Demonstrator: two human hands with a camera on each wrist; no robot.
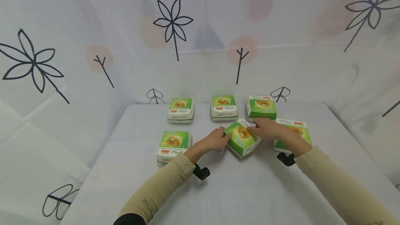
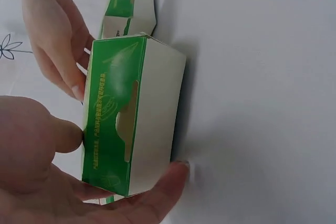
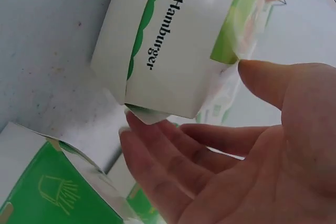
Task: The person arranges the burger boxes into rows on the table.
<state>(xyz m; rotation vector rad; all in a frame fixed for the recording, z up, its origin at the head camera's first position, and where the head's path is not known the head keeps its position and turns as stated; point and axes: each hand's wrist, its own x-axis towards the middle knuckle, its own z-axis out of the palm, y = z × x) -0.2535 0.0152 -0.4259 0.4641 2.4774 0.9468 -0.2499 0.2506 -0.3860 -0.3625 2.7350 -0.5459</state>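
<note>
A green and white hamburger box (image 1: 243, 138) with a burger picture on its lid sits turned at an angle between both hands. My left hand (image 1: 217, 139) grips its left side, the thumb on the lid edge and the fingers (image 2: 170, 182) reaching round the lower side. At the opposite side, my right hand (image 1: 265, 127) holds a corner of the box (image 3: 178, 40), thumb on the top edge and fingertips near the bottom. Beside the right forearm lies another hamburger box (image 1: 307, 138), partly covered by it. Behind the right hand stands a hamburger box (image 1: 261, 106) with its green side facing forward.
Two more hamburger boxes (image 1: 181, 109) (image 1: 224, 107) stand along the back of the white table (image 1: 237, 197). One hamburger box (image 1: 172, 143) is at the left, partly behind the left forearm. A patterned white cloth (image 1: 203, 72) hangs behind the table.
</note>
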